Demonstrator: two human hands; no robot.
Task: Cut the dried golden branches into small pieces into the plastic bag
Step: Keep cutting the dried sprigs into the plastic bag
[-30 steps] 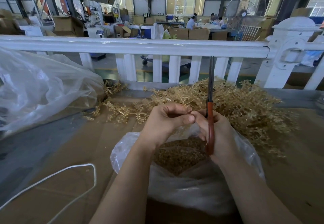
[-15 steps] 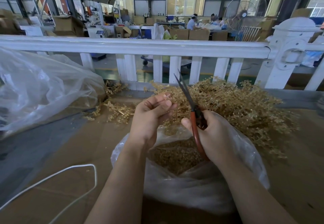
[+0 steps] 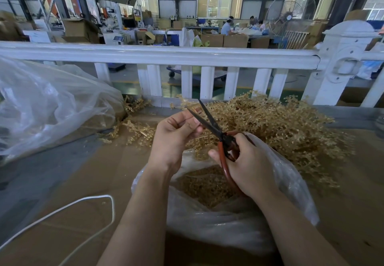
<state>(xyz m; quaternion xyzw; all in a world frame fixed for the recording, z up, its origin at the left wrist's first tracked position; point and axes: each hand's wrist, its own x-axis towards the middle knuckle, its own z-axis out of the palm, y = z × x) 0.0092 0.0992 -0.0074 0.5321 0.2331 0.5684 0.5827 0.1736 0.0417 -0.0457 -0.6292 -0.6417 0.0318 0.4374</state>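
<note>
Two hands work at the near centre: the left hand point(image 3: 176, 134) and the right hand point(image 3: 247, 166). One pair of scissors point(image 3: 220, 139) has two blades, spread apart. Two plastic bags lie on the worktop point(image 3: 68, 186): one open bag point(image 3: 218, 224) nearest, one large clear bag point(image 3: 47, 103) at left. One heap of golden branches point(image 3: 280, 128) lies at far right, and one white cord point(image 3: 62, 209) at near left.

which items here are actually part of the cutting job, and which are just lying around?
In the job:
- scissors, blades open, in right hand
- sprig pinched by left hand
- pile of golden branches
- open plastic bag with cut pieces

Lying about:
- big clear bag, left
- white cord
- white railing
</note>
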